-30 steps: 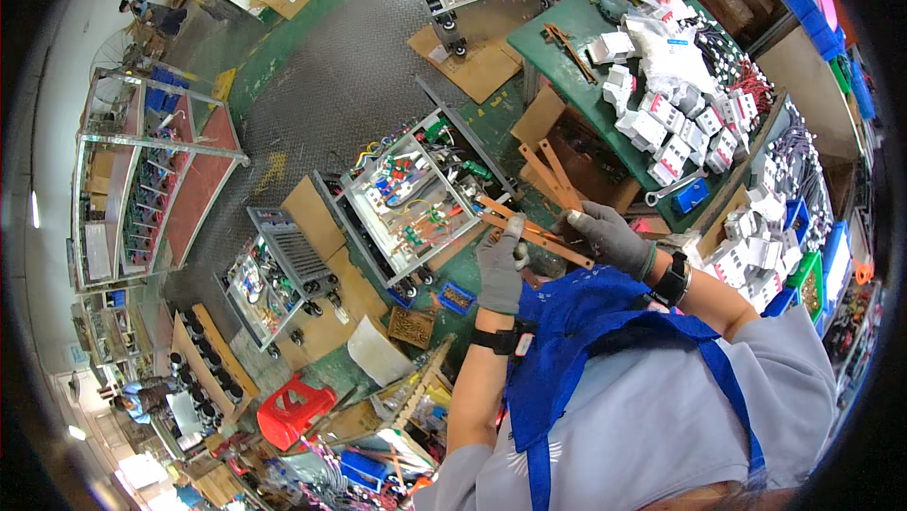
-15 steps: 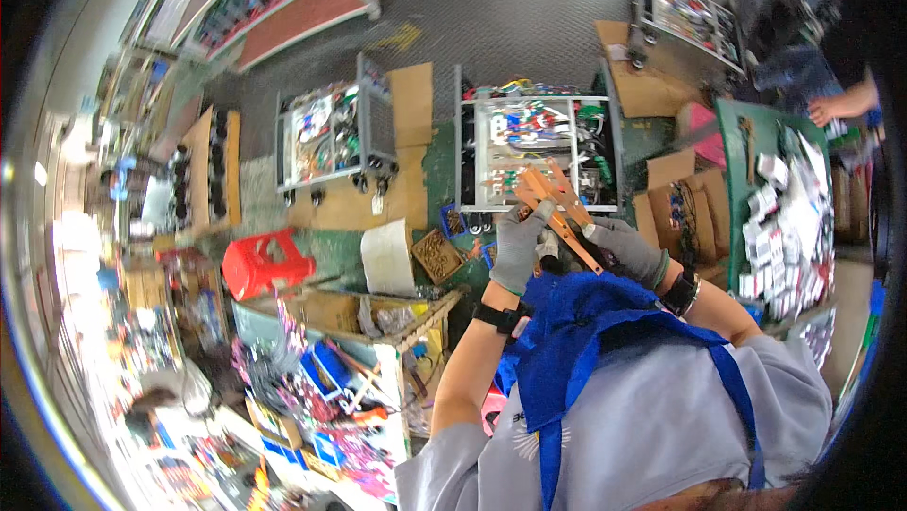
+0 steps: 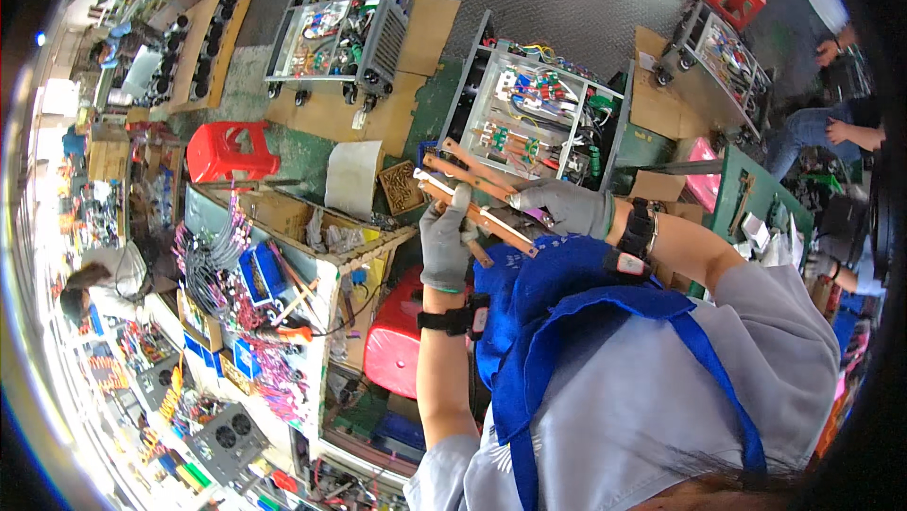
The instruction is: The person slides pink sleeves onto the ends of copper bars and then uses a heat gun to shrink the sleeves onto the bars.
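Both my hands wear grey gloves and are raised in front of my blue apron [image 3: 557, 275]. My left hand [image 3: 444, 248] is closed around a flat copper bar [image 3: 505, 230] with holes in it, which slants down to the right. Pinched at its lower end by my right hand [image 3: 574, 209] is another copper bar [image 3: 477, 174], lying above and roughly alongside the first. Whether further bars are stacked under them I cannot tell. Just beyond the bars stands an open metal cabinet [image 3: 616, 147] full of wiring and green and copper parts.
To the left, a workbench [image 3: 326, 322] carries bundled cables and blue bins; a red stool [image 3: 395, 346] stands beside it. Another red stool [image 3: 227, 152] and a second open cabinet on casters [image 3: 389, 39] are farther off. People work at right [image 3: 808, 138] and left [image 3: 113, 275].
My view has turned, so the surroundings are shifted and tilted. My hands and the copper bars appear farther left, and the bars are spread differently. My hands remain closed on them.
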`<state>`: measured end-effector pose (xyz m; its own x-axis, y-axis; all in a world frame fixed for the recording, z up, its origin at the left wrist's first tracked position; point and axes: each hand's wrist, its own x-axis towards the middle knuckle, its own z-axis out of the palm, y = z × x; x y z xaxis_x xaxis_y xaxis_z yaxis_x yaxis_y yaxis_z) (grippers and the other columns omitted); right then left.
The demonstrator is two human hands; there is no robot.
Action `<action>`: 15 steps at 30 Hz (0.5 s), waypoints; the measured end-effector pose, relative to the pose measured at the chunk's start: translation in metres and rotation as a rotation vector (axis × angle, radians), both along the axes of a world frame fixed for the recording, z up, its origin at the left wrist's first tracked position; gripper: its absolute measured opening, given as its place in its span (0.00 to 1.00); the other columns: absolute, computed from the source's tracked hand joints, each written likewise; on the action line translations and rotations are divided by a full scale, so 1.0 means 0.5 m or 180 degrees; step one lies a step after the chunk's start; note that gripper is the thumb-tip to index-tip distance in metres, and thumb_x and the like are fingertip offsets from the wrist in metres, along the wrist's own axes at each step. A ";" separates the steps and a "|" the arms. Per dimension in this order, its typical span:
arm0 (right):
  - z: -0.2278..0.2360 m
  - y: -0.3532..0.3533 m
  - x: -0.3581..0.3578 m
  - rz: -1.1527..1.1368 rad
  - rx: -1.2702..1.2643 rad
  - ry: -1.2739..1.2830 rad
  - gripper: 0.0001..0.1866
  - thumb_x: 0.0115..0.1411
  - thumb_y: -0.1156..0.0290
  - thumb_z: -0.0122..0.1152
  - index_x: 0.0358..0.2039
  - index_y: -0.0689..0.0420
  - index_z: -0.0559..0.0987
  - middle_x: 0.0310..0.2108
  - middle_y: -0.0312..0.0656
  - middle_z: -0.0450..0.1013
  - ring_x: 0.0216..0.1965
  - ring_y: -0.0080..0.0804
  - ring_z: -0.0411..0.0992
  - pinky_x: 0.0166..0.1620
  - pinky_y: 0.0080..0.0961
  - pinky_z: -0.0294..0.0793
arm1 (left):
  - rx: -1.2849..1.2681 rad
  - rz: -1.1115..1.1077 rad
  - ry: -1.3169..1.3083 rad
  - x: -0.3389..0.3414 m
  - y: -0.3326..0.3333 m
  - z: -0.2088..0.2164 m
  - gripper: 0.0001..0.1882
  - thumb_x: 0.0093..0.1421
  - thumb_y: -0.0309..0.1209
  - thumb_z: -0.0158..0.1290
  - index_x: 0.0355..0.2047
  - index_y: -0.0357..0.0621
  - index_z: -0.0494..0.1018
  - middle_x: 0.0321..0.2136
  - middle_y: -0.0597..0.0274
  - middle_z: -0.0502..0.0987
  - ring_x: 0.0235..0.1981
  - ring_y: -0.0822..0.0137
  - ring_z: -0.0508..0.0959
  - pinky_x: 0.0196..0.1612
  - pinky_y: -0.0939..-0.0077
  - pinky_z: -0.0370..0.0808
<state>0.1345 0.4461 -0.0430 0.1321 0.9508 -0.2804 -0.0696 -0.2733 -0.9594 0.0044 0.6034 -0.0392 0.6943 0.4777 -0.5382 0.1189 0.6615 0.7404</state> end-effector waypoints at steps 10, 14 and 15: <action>-0.007 0.119 -0.022 -0.0989 0.0241 0.2836 0.22 0.61 0.61 0.53 0.52 0.59 0.68 0.48 0.40 0.69 0.49 0.29 0.68 0.50 0.29 0.71 | -0.0216 0.0114 -0.0047 -0.088 0.010 0.032 0.10 0.59 0.36 0.54 0.28 0.42 0.72 0.14 0.72 0.66 0.12 0.83 0.60 0.14 0.88 0.52; 0.000 0.168 -0.066 -0.1255 0.0190 0.2920 0.22 0.60 0.57 0.55 0.50 0.58 0.68 0.46 0.37 0.69 0.47 0.23 0.68 0.48 0.22 0.70 | 0.0211 -0.0324 0.0119 -0.093 0.037 0.043 0.09 0.59 0.35 0.54 0.28 0.43 0.72 0.13 0.73 0.68 0.11 0.84 0.61 0.13 0.88 0.54; -0.001 0.184 -0.077 -0.1329 0.0405 0.3018 0.22 0.60 0.57 0.54 0.49 0.57 0.69 0.45 0.36 0.69 0.46 0.23 0.68 0.48 0.21 0.70 | 0.0218 -0.0486 -0.0050 -0.099 0.054 0.045 0.09 0.58 0.35 0.54 0.28 0.43 0.71 0.14 0.72 0.69 0.11 0.83 0.63 0.13 0.88 0.56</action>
